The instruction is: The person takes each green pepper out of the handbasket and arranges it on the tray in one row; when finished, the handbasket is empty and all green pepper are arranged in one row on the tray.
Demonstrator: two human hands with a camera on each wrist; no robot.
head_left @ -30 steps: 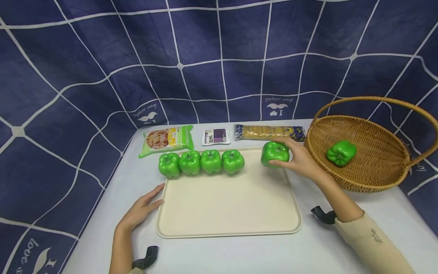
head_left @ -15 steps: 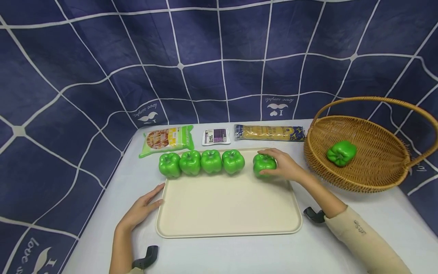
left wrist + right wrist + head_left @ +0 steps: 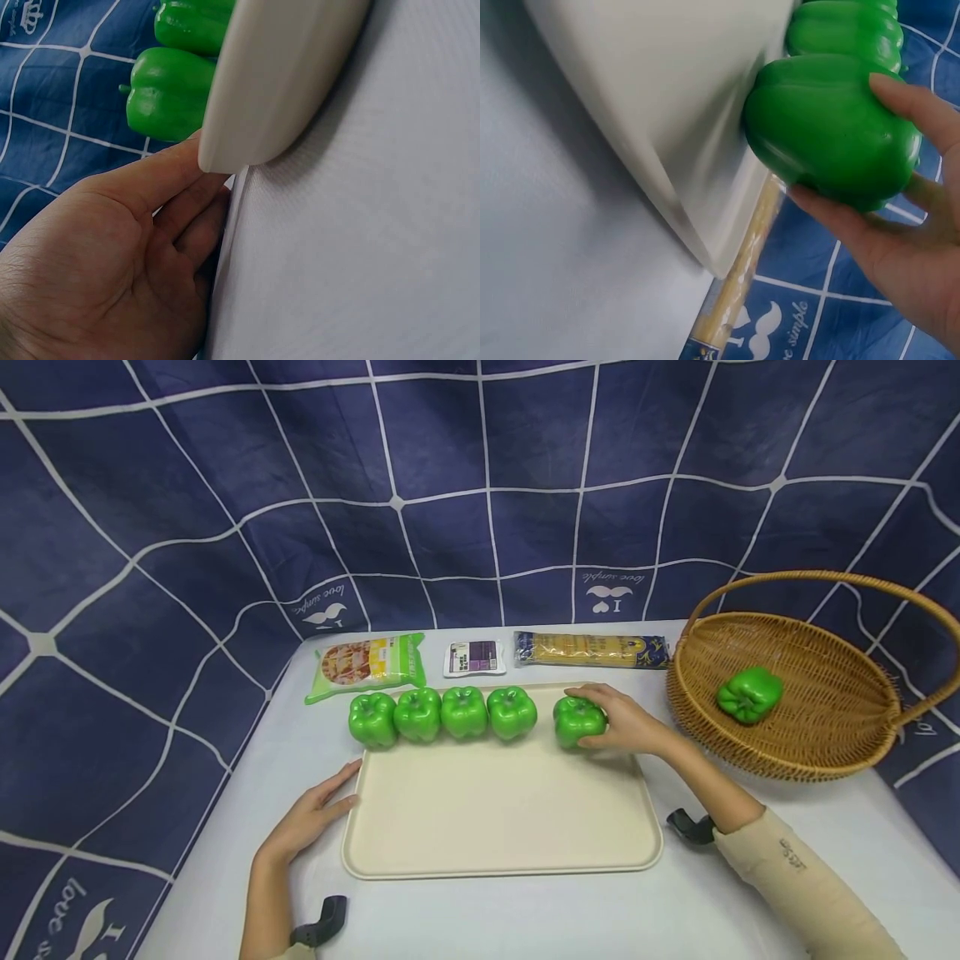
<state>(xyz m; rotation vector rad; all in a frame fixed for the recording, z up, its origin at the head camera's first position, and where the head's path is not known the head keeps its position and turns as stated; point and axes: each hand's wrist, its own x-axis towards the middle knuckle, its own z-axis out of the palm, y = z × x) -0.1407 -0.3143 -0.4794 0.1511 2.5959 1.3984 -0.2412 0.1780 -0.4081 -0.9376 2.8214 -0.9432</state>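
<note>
My right hand point(image 3: 624, 720) grips a green bell pepper point(image 3: 576, 722) at the back right of the cream tray point(image 3: 502, 818), thumb and fingers on opposite sides of it. The right wrist view shows the same pepper point(image 3: 825, 135) close over the tray's corner. Several more green bell peppers point(image 3: 464, 712) stand side by side along the tray's back left. My left hand point(image 3: 303, 818) lies with fingers extended at the tray's left rim; in the left wrist view its fingertips are partly hidden behind the rim point(image 3: 255, 90).
A wicker basket point(image 3: 817, 710) with a tall handle stands at the right, one green bell pepper point(image 3: 750, 695) inside. Behind the tray lie a green food bag point(image 3: 367, 664), a small white-and-purple pack point(image 3: 474, 658) and a long noodle packet point(image 3: 588, 650). A dark blue checked cloth point(image 3: 525, 460) hangs behind.
My right hand has brought the bell pepper left and down onto the tray's back right, then held nearly still over the last half second. The left hand has not moved.
</note>
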